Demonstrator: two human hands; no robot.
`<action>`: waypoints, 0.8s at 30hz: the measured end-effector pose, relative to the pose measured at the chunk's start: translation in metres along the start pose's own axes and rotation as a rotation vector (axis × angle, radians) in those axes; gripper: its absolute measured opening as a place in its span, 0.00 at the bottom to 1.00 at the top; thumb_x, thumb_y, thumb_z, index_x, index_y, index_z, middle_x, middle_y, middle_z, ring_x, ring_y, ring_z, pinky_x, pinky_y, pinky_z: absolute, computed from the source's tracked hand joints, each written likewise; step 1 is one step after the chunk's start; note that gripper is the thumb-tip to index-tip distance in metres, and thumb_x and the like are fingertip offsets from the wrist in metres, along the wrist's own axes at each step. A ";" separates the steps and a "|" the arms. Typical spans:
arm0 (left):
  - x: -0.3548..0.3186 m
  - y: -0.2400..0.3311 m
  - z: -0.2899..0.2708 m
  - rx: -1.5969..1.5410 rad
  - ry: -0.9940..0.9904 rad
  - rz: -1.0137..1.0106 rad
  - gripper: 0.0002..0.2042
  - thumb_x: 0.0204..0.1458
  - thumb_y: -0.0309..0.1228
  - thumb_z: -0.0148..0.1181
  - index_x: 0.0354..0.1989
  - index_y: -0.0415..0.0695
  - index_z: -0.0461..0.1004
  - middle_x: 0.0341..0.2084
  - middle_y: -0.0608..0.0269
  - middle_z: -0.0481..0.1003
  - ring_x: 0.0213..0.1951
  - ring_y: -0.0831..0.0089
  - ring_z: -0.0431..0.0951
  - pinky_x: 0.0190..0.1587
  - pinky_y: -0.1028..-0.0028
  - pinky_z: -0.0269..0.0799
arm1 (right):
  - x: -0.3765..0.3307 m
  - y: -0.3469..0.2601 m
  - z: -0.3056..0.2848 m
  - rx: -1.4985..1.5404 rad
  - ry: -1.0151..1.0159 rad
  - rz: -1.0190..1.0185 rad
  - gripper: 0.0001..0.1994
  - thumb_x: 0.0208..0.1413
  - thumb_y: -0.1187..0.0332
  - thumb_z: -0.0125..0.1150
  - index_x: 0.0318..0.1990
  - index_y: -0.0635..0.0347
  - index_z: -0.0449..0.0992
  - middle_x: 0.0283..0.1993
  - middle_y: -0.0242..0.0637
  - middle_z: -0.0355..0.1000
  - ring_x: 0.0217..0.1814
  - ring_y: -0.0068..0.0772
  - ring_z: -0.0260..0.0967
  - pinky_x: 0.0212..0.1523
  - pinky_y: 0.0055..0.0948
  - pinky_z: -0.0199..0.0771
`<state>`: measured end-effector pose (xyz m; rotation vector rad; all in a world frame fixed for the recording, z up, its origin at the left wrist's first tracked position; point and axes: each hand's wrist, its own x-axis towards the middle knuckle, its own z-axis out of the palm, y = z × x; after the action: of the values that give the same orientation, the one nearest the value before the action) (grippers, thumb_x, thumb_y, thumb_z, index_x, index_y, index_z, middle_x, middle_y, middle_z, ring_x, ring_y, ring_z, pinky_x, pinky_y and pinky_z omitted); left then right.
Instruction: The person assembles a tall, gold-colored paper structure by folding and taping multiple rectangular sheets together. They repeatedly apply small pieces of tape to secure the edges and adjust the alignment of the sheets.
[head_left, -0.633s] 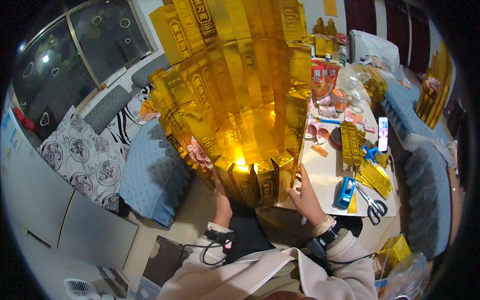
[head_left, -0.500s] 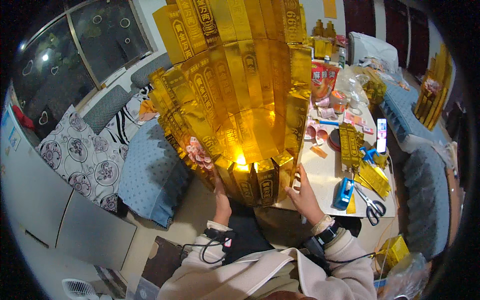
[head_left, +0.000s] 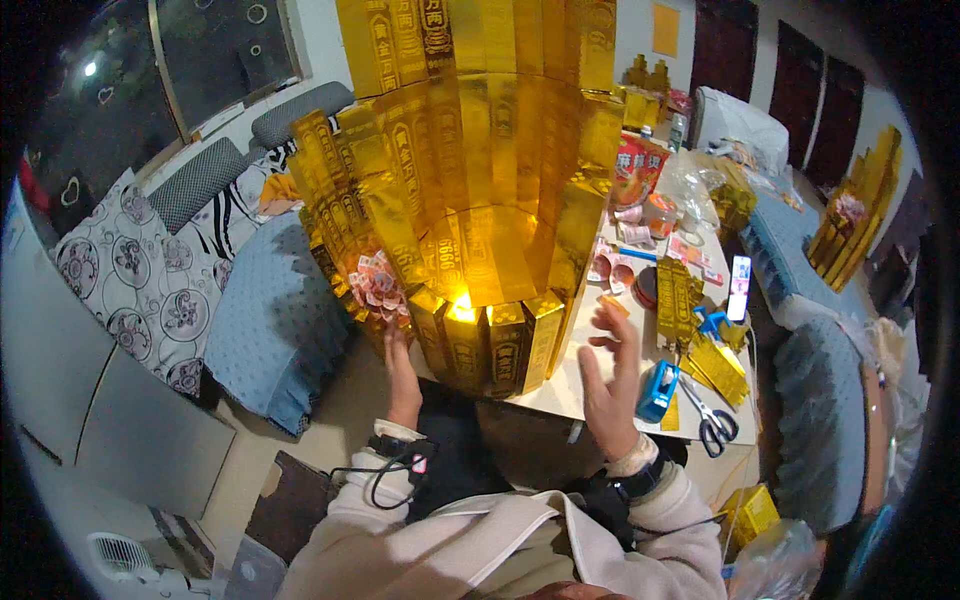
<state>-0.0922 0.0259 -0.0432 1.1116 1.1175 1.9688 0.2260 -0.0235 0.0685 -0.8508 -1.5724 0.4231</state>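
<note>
A tall tiered structure of gold foil paper boxes (head_left: 480, 120) stands at the table's near edge, curved around a hollow with a bright glow at its base. A pink folded-paper flower (head_left: 378, 284) sits on its lower left side. My left hand (head_left: 402, 385) is raised just below that flower, with fingers stretched up against the structure's side, fingertips partly hidden. To the right of the base, my right hand (head_left: 612, 390) is open and apart from it, with thumb and fingers spread and nothing in them.
On the white table (head_left: 560, 385) lie a blue tape dispenser (head_left: 657, 390), scissors (head_left: 715, 425), flat gold paper pieces (head_left: 718, 366), a phone (head_left: 739, 288) and a red food packet (head_left: 636, 172). Blue-covered sofas (head_left: 270, 320) flank it. A gold box (head_left: 752, 515) is low at the right.
My right hand has come off the structure's lower right side and opened. My left hand stays by the lower left. The whole view has shifted slightly.
</note>
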 end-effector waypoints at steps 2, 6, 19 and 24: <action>0.012 0.027 0.004 0.033 0.042 0.092 0.26 0.72 0.42 0.45 0.73 0.40 0.60 0.70 0.57 0.63 0.71 0.63 0.62 0.73 0.65 0.53 | -0.004 -0.042 -0.021 -0.173 0.114 -0.315 0.23 0.60 0.79 0.57 0.64 0.64 0.65 0.64 0.46 0.63 0.58 0.39 0.67 0.58 0.34 0.70; 0.049 0.100 0.019 0.079 0.127 0.351 0.21 0.70 0.33 0.50 0.69 0.38 0.64 0.66 0.56 0.68 0.67 0.64 0.66 0.71 0.65 0.56 | -0.049 -0.124 -0.045 0.378 0.344 -0.511 0.17 0.51 0.75 0.68 0.48 0.51 0.76 0.38 0.32 0.69 0.37 0.33 0.68 0.37 0.31 0.71; 0.079 0.190 0.013 0.266 0.180 0.774 0.13 0.64 0.26 0.56 0.56 0.38 0.74 0.51 0.60 0.77 0.53 0.72 0.76 0.60 0.70 0.69 | -0.019 -0.132 -0.033 0.766 0.131 -1.804 0.36 0.63 0.60 0.67 0.75 0.57 0.59 0.81 0.49 0.48 0.82 0.57 0.43 0.78 0.63 0.52; 0.081 0.208 -0.025 0.200 0.236 0.747 0.12 0.61 0.20 0.55 0.51 0.34 0.76 0.46 0.55 0.81 0.50 0.67 0.80 0.60 0.67 0.72 | -0.014 -0.132 -0.021 0.661 0.152 -1.787 0.35 0.64 0.55 0.64 0.74 0.57 0.60 0.78 0.48 0.50 0.79 0.56 0.45 0.75 0.60 0.54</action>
<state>-0.1719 -0.0137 0.1632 1.6005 1.1343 2.6536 0.2090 -0.1247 0.1549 1.0652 -1.3297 -0.4328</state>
